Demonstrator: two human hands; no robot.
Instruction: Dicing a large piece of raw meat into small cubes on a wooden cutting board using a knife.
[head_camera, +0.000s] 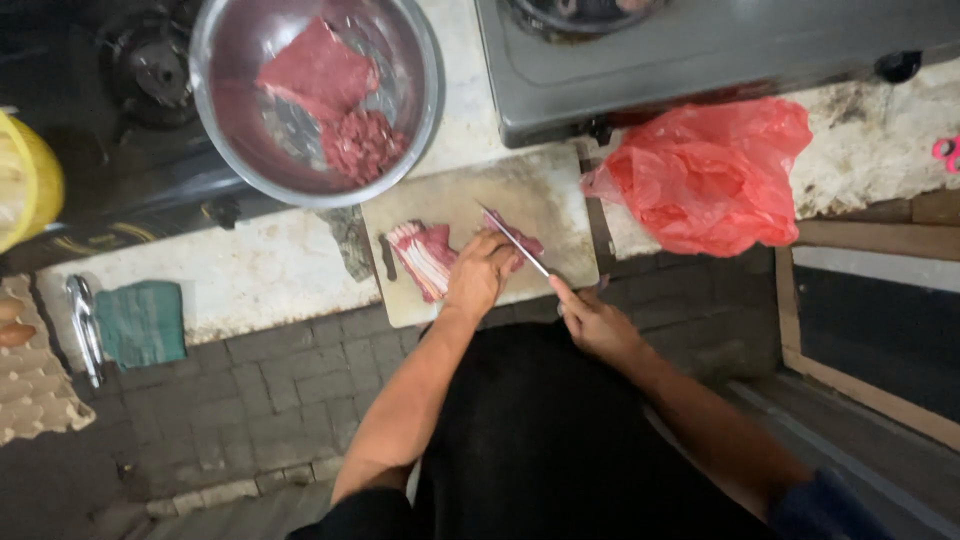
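Note:
On a pale cutting board lies raw red meat. My left hand presses down on a piece of meat, fingers curled over it. My right hand grips the handle of a knife, whose thin blade angles up and left across the meat beside my left fingers. A fanned row of cut meat slices rests on the board just left of my left hand. Above the board, a steel bowl holds a flat slab of meat and a heap of small cut pieces.
A crumpled red plastic bag lies right of the board. A grey gas stove stands behind it, a dark burner at far left. A yellow container, green cloth, metal tongs and egg tray sit left.

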